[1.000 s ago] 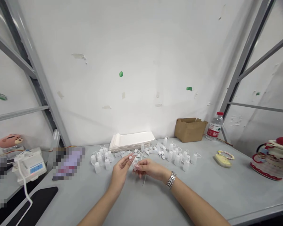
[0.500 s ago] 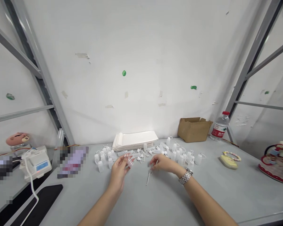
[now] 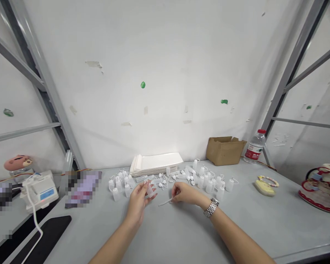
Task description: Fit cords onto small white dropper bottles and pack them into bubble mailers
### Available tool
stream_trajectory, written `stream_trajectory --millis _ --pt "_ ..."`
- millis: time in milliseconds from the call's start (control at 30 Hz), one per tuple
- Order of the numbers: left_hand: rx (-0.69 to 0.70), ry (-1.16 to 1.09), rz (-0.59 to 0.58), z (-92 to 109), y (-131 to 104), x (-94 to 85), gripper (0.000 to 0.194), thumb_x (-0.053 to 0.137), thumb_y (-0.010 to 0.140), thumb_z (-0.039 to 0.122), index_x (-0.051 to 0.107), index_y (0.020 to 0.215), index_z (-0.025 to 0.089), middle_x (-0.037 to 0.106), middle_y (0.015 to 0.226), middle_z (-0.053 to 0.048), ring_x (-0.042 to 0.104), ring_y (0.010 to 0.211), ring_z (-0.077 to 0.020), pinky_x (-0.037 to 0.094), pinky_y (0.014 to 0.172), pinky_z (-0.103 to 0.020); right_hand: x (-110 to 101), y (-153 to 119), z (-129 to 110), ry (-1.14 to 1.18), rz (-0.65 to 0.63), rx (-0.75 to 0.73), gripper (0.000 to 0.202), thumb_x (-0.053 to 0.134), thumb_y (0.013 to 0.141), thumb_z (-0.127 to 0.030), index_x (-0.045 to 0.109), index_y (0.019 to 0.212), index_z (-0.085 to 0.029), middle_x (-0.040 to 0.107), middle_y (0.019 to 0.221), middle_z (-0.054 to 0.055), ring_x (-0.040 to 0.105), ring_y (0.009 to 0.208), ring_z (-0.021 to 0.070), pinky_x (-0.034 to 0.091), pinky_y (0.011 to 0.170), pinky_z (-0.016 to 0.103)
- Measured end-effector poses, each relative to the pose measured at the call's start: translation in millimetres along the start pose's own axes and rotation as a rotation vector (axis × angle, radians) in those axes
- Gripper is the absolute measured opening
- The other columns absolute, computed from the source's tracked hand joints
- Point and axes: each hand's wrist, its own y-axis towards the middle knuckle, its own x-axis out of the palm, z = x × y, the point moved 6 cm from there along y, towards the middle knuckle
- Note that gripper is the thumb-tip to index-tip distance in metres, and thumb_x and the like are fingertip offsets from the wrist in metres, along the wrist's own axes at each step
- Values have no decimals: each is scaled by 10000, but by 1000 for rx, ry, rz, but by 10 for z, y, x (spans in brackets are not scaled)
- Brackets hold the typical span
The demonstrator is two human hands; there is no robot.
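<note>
showing a clear bottle clamped in the grip of the left hand above the desk, apart from a cord pinched by the right hand; seemingly done with corded bottles at right, not yet with loose caps mid-desk.

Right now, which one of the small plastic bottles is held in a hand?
The translucent small bottle in the left hand; the others stand or lie on the grey table, and the right hand pinches a white tube.
</note>
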Motion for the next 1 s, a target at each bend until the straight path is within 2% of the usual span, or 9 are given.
stream_trajectory --millis 100,267,433,533,667,833,1000 --pt "-22 8 15 15 -22 7 112 525 794 223 582 863 156 597 974 -82 621 809 -174 550 613 -303 -5 38 -2 91 9 -18 129 595 613 -110 533 711 -167 588 591 -27 558 562 114 401 512 215" --pt "-32 15 -16 -4 -12 12 134 545 791 254 577 868 148 596 935 -87 621 829 -183 552 605 -281 -65 56 -36 367 55 -47 263 591 639 -132 562 899 -160 561 563 -60 553 513 95 455 568 248" --pt "-32 42 -27 -5 -17 14 175 562 780 275 576 896 145 596 932 -92 619 833 -187 548 612 -278 -112 52 -25 566 117 -28 158 693 586 -233 610 684 -143 581 575 -32 578 553 105 480 657 290" --pt "-27 69 -42 12 -33 28 186 560 780 268 579 924 152 602 937 -90 614 838 -180 540 612 -254 -111 63 -31 608 124 -28 202 716 570 -278 581 646 -147 590 592 -25 584 542 107 489 656 300" --pt "-39 85 -67 8 -35 50 217 587 759 289 603 908 132 612 926 -99 604 842 -180 535 621 -248 -138 60 -41 634 159 -36 221 686 612 -337 583 636 -144 600 607 -2 578 533 108 488 640 296" --pt "-45 120 -134 -14 -37 97 299 652 687 352 638 891 134 619 924 -103 586 859 -192 531 600 -248 -192 35 -43 552 240 -53 163 637 643 -304 645 618 -144 617 653 11 518 529 78 444 590 238" --pt "-49 223 -269 -62 -98 212 383 732 556 420 665 802 136 621 835 -75 579 801 -193 540 592 -285 -128 23 -89 540 227 -68 119 634 618 -268 667 612 -155 612 607 4 521 545 99 447 595 253"
